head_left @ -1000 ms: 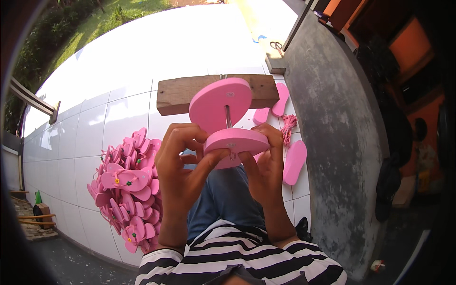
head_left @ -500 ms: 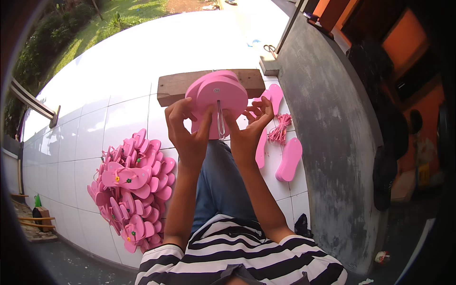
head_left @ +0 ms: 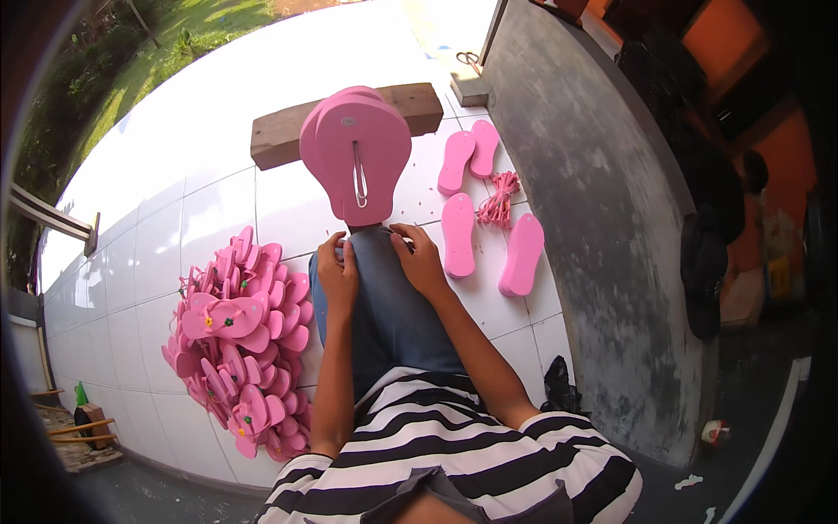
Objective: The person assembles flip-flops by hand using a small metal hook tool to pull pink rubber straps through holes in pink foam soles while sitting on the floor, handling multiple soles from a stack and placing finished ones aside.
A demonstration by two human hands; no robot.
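My left hand (head_left: 338,269) rests on the left side of my knee, fingers loosely apart and holding nothing. On the right side of the knee lies my right hand (head_left: 420,262), also open with nothing in it. Just beyond both hands stand pink flip-flop soles (head_left: 367,140), at least two overlapping, upright against a wooden block (head_left: 279,144). A looped metal wire (head_left: 360,179) sticks out of the front sole near its middle. Neither hand touches the soles. What lies behind the soles is hidden.
A heap of pink flip-flops (head_left: 244,358) lies on the tiles at left. At right are stacks of pink soles (head_left: 522,255) and a bundle of pink straps (head_left: 499,199). Scissors (head_left: 468,58) lie by the grey wall (head_left: 585,192). A black plastic bag (head_left: 560,384) sits near my right elbow.
Both hands have let go of the pink soles and come back down to my knee. The soles stay on the wooden block with the wire in them. The view has shifted.
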